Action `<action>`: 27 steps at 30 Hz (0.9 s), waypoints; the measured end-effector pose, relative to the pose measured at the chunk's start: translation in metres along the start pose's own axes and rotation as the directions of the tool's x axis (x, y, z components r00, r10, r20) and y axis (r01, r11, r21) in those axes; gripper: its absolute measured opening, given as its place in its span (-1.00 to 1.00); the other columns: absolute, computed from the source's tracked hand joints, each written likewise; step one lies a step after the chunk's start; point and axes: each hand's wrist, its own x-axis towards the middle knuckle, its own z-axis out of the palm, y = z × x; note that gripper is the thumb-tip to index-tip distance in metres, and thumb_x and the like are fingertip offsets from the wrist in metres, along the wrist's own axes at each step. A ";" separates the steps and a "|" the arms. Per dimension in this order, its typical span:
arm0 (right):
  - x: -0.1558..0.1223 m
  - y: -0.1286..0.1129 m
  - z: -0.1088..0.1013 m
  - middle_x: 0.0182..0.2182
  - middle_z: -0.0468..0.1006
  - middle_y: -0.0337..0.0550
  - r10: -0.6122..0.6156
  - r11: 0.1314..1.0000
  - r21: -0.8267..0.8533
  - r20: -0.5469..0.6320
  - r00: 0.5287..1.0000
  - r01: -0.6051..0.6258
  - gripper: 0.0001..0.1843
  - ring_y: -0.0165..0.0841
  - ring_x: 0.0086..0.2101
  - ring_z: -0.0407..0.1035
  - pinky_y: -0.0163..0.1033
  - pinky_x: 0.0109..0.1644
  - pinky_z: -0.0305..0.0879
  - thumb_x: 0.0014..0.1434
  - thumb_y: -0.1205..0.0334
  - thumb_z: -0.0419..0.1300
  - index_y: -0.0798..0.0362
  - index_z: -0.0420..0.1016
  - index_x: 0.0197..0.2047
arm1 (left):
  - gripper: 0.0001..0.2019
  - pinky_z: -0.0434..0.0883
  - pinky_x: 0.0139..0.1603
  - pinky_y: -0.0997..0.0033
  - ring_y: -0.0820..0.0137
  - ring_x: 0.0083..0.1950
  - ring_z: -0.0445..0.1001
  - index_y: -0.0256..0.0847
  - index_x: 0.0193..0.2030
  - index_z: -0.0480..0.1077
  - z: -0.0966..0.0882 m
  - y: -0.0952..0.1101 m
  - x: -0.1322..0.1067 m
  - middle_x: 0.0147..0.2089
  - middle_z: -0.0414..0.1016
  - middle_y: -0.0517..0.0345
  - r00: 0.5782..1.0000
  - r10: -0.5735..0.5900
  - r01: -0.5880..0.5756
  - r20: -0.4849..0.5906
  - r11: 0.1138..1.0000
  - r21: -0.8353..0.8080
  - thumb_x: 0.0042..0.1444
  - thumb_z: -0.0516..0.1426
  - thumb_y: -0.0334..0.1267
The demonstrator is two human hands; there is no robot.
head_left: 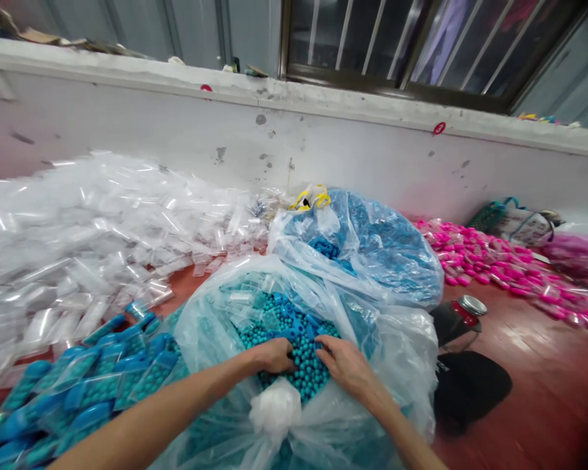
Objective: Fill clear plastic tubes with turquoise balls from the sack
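Observation:
A large clear plastic bag (392, 352) stands open in front of me, filled with small teal balls (306, 362). Some blue plastic pieces (294, 320) lie among the balls. My left hand (276, 356) is closed at the left of the opening, its fingers curled down at the balls; whatever they hold is hidden. Across from it, my right hand (345, 365) has loosely bent fingers with a gap between them, close to the blue pieces and balls. Nothing shows in its grasp. The bag's knotted white corner (276, 406) bulges below my left hand.
Clear empty containers (93, 228) are heaped on the left. Blue-capped containers of teal balls (100, 378) lie nearer. Behind stands another bag of blue pieces (372, 241). Pink pieces (500, 258), a lidded jar (458, 320) and a black cap (473, 388) are on the right.

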 end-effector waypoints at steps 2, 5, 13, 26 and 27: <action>0.001 0.002 0.001 -0.18 0.52 -0.11 0.006 1.000 -0.002 -0.005 1.000 -0.006 -0.65 -0.29 -0.16 0.37 -0.26 -0.09 0.19 0.17 0.19 -0.04 0.04 0.39 -0.03 | -0.78 0.21 -0.54 0.44 0.51 -0.65 0.12 -0.20 -0.69 0.16 0.005 0.003 0.008 -0.72 0.06 0.35 0.999 0.006 0.001 0.043 0.989 -0.150 -0.19 0.10 -0.20; 0.000 0.007 0.004 -0.17 0.51 -0.11 0.006 1.000 -0.023 0.001 1.000 -0.006 -0.66 -0.31 -0.15 0.36 -0.28 -0.09 0.20 0.17 0.22 -0.04 0.05 0.37 -0.02 | -0.77 0.24 -0.50 0.47 0.53 -0.59 0.18 -0.21 -0.53 0.24 0.009 0.001 0.007 -0.62 0.17 0.34 0.997 0.044 -0.017 0.060 0.922 -0.388 -0.16 0.09 -0.07; 0.003 -0.003 -0.002 -0.24 0.52 -0.04 0.017 0.941 -0.336 0.153 0.988 0.036 -0.77 -0.24 -0.19 0.39 -0.25 -0.18 0.21 0.15 0.30 -0.01 0.06 0.41 -0.16 | -0.65 0.18 -0.42 0.50 0.52 -0.45 0.30 -0.25 -0.36 0.34 -0.003 -0.016 -0.023 -0.49 0.35 0.27 0.999 -0.024 -0.011 -0.029 0.532 -0.846 -0.32 0.28 -0.18; 0.012 -0.034 0.012 -0.37 0.43 -0.24 -0.267 0.921 -0.238 0.192 0.944 0.309 -0.71 -0.43 -0.31 0.35 -0.40 -0.28 0.15 0.23 0.32 -0.12 -0.03 0.42 -0.24 | -0.64 -0.03 -0.52 0.49 0.59 -0.59 0.01 -0.23 -0.64 0.17 0.007 -0.024 -0.025 -0.67 0.09 0.38 0.980 -0.099 -0.064 -0.171 0.656 -0.752 -0.38 0.20 -0.01; 0.010 -0.030 0.010 -0.40 0.43 -0.24 -0.261 0.919 -0.242 0.218 0.940 0.312 -0.71 -0.43 -0.32 0.35 -0.40 -0.29 0.14 0.22 0.31 -0.11 -0.01 0.43 -0.31 | -0.64 -0.03 -0.52 0.49 0.58 -0.59 0.02 -0.23 -0.63 0.17 0.007 -0.026 -0.023 -0.67 0.10 0.38 0.981 -0.093 -0.064 -0.170 0.673 -0.737 -0.37 0.19 0.00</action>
